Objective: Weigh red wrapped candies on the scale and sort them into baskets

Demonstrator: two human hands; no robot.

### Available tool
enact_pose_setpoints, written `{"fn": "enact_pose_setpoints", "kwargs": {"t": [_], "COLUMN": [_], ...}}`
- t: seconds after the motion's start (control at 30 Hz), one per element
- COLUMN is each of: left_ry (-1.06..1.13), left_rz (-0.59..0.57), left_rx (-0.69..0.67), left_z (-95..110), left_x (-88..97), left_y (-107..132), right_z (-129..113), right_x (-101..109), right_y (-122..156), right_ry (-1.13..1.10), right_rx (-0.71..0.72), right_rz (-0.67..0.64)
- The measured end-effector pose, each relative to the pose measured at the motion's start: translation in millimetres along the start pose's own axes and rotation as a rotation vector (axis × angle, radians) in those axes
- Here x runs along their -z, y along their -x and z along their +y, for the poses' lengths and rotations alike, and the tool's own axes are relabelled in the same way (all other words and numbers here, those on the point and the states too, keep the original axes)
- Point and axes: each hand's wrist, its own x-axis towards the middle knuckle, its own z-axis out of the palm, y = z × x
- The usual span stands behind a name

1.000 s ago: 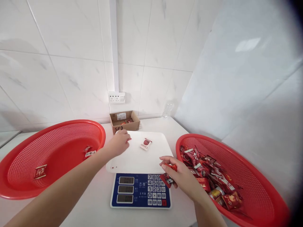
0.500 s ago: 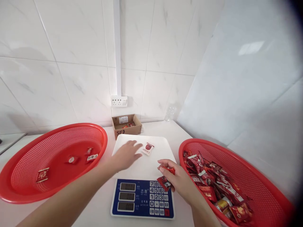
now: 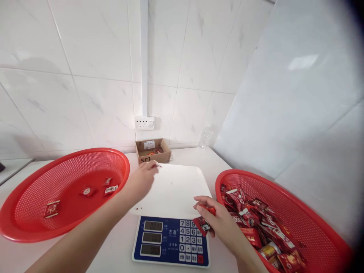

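My left hand (image 3: pixel 145 178) is closed over the far left part of the scale's white pan (image 3: pixel 176 185), pinching a small wrapped candy (image 3: pixel 156 165). Only an edge of that wrapper shows past my fingertips. Over the pan's near right corner, my right hand (image 3: pixel 214 218) grips red-wrapped candies (image 3: pixel 203 225), one with a dark print; I cannot tell exactly how many. Below it lies the scale's blue keypad panel (image 3: pixel 172 240) with three small displays. To the right, a red basket (image 3: pixel 231 173) holds a heap of red candy packets (image 3: pixel 264 223).
At left stands another red basket (image 3: pixel 31 182) with several scattered candies (image 3: pixel 88 191). A small cardboard box (image 3: pixel 145 159) sits behind the scale, and a clear plastic container (image 3: pixel 204 138) is by the wall. A socket (image 3: pixel 144 123) is on the tiles.
My left hand has picked the white and red candy packet off the pan and moved it toward the pan's far left. My right hand still holds its candies, nearly in place.
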Motion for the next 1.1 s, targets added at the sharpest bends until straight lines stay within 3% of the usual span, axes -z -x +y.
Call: {"fn": "enact_pose_setpoints", "kwargs": {"t": [0.13, 0.23, 0.33, 0.37, 0.47, 0.53, 0.6, 0.7, 0.8, 1.0, 1.1], "left_ry": [-0.056, 0.098, 0.469, 0.778, 1.561, 1.895, 2.1, 2.222, 2.223, 2.198, 2.176], "left_rz": [0.149, 0.211, 0.168, 0.129, -0.149, -0.232, -0.244, -0.17, -0.076, 0.075, 0.124], "left_rx": [0.253, 0.39, 0.38, 0.384, 0.426, 0.498, 0.59, 0.736, 0.823, 0.868, 0.886], "left_z": [-44.8, -47.6, -13.1, 3.7, 51.2, 70.1, 76.1, 69.9, 60.7, 50.7, 46.4], "left_x": [40.3, 40.5, 18.8, 10.2, -9.6, -14.8, -15.2, -14.5, -19.0, -31.8, -30.9], "left_y": [47.2, 69.9, 77.8, 78.3, 75.2, 69.8, 63.2, 55.8, 54.2, 55.1, 54.0], "right_z": [-3.9, -12.7, -27.7, -33.4, -48.5, -54.1, -54.8, -48.9, -41.3, -41.0, -43.5], "right_x": [-9.8, -23.3, -42.5, -49.6, -70.3, -80.9, -87.1, -89.4, -87.5, -83.0, -81.3], "right_y": [-9.8, -21.0, -31.3, -33.6, -35.0, -32.1, -28.2, -24.8, -25.0, -20.9, -19.5], "right_ry": [-0.095, -0.26, -0.504, -0.585, -0.732, -0.68, -0.494, -0.149, 0.046, 0.053, -0.027], "right_rx": [0.01, 0.039, 0.092, 0.107, 0.148, 0.193, 0.276, 0.456, 0.543, 0.483, 0.469], "right_rz": [-0.018, -0.02, 0.026, 0.047, 0.081, 0.079, 0.078, 0.091, 0.077, -0.173, -0.236]}}
